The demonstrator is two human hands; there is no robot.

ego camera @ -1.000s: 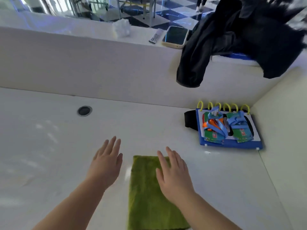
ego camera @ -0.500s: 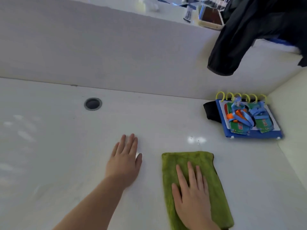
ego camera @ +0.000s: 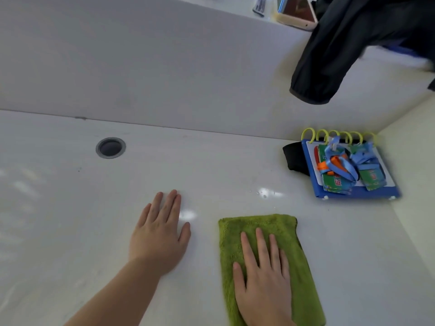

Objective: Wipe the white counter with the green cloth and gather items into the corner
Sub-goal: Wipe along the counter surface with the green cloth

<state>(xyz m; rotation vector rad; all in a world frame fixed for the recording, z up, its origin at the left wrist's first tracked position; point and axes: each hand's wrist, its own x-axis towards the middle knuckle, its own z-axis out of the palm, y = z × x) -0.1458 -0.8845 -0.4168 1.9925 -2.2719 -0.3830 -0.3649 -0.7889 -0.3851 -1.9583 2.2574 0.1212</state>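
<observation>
Gathering looks mostly done: the blue binder [ego camera: 353, 191] and its lanyards [ego camera: 341, 165] are tucked into the far right corner. Wiping seems only partway. The green cloth [ego camera: 259, 223] is pressed flat under the right hand [ego camera: 263, 281]. The left hand [ego camera: 160, 236] is laid flat, holding nothing, on the white desk [ego camera: 70, 220] beside it. A black jacket [ego camera: 341, 55] is draped over the ledge above.

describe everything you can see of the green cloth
The green cloth is a bright green, plush, towel-like rectangle lying flat on the white counter, its long side running away from the person, its far corners rounded. Its near end runs out of the frame. The right hand presses flat on its nearer half, fingers straight and slightly spread. The left hand rests on bare counter beside it, not touching it.
</observation>
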